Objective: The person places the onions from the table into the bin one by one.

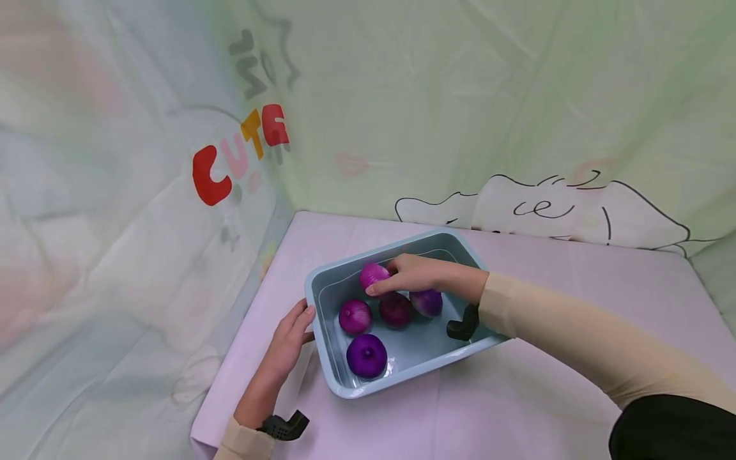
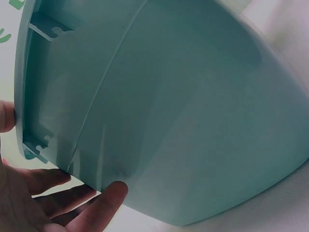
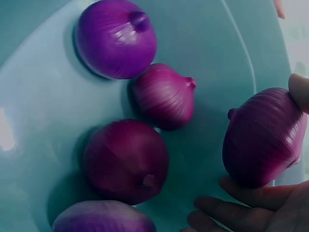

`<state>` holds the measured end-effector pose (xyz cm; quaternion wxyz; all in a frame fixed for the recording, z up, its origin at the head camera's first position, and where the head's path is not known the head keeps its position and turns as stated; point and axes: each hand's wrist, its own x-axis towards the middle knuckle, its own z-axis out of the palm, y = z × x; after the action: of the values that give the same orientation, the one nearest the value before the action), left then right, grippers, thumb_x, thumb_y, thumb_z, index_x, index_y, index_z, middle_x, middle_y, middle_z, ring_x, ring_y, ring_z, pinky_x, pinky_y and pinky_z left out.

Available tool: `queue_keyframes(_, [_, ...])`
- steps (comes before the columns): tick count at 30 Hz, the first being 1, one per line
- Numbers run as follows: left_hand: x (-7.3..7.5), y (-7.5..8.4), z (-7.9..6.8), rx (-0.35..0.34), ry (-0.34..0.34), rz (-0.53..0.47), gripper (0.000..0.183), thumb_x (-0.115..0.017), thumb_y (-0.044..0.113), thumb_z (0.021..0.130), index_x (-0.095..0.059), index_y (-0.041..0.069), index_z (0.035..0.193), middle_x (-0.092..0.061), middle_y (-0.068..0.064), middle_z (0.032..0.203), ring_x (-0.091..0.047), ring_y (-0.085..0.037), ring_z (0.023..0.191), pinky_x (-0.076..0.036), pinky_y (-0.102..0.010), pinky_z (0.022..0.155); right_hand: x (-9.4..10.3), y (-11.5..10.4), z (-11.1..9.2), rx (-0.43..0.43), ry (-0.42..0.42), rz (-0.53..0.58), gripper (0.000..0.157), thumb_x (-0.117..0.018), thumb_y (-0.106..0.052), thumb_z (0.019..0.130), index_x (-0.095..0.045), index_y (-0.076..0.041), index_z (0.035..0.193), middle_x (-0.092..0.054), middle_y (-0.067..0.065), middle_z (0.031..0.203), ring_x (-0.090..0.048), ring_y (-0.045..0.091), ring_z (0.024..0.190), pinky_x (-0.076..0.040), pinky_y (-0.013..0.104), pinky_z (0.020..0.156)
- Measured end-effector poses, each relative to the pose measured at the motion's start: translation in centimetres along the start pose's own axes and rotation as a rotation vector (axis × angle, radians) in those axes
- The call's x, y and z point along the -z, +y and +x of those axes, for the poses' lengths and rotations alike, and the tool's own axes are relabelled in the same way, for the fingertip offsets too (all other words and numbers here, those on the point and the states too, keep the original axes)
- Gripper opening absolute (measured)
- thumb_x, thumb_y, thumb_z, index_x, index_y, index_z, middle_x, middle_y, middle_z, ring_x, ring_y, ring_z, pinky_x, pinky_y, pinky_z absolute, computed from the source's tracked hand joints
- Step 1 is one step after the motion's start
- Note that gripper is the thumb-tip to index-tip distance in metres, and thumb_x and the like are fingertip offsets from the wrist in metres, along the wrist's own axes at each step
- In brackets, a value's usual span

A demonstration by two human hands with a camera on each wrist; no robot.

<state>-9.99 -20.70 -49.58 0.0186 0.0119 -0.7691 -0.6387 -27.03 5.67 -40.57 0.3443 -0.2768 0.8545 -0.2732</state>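
Observation:
A light-blue plastic basin (image 1: 414, 348) sits on the table with several red onions inside. Over its far left part, my right hand (image 1: 418, 273) holds a red onion (image 1: 374, 275) between thumb and fingers. In the right wrist view that onion (image 3: 264, 137) is raised on the fingertips, apart from the others. Below it in the basin are a pinkish onion (image 1: 355, 317), a dark one (image 1: 395, 310), a two-toned one (image 1: 427, 303) and a bright purple one (image 1: 367, 356). My left hand (image 1: 290, 333) grips the basin's left edge, its fingers (image 2: 116, 191) against the outer wall.
The table (image 1: 575, 300) has a pale lilac cover. Printed cloth walls (image 1: 460, 115) rise behind it and along the left side. Black wrist cameras (image 1: 284, 426) sit on both wrists; the right one hangs over the basin's right end.

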Motion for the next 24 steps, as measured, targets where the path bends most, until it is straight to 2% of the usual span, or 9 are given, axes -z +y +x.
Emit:
queue_keyframes(8, [-0.06,0.06,0.04,-0.003,0.004,-0.010,0.055,-0.042,0.041,0.112,-0.046,0.008,0.156,-0.053,-0.015,0.151,-0.055,-0.039,0.130,-0.053,-0.060,0.095,-0.59,0.59,0.30,-0.002,0.009,0.004,0.080,-0.073,-0.060,0.088,-0.060,0.004,0.134,-0.069,0.009,0.113,-0.064,0.030,0.107,-0.054,0.049,0.093])
queue_keyframes(16, [-0.01,-0.06,0.21,0.003,0.001,-0.021,0.055,-0.042,0.041,0.112,-0.046,0.009,0.156,-0.053,-0.014,0.151,-0.056,-0.038,0.130,-0.054,-0.056,0.095,-0.76,0.64,-0.04,-0.018,0.046,-0.011,0.078,-0.064,-0.056,0.098,-0.056,0.008,0.141,-0.064,0.019,0.131,-0.064,0.030,0.112,-0.052,0.050,0.099])
queue_keyframes(20, [0.04,-0.17,0.21,0.004,-0.001,-0.024,0.055,-0.042,0.040,0.112,-0.046,0.008,0.156,-0.053,-0.015,0.151,-0.056,-0.039,0.129,-0.054,-0.057,0.095,-0.82,0.78,0.06,-0.030,0.062,-0.011,0.077,-0.064,-0.055,0.098,-0.055,0.008,0.142,-0.062,0.022,0.135,-0.063,0.033,0.117,-0.055,0.049,0.095])
queue_keyframes(24, [0.07,-0.10,0.19,0.003,0.001,-0.017,0.055,-0.042,0.040,0.112,-0.046,0.009,0.156,-0.053,-0.014,0.151,-0.056,-0.039,0.129,-0.053,-0.059,0.096,-0.63,0.89,0.05,-0.024,0.070,-0.021,0.076,-0.063,-0.055,0.099,-0.056,0.007,0.142,-0.062,0.021,0.136,-0.060,0.036,0.124,-0.053,0.051,0.099])
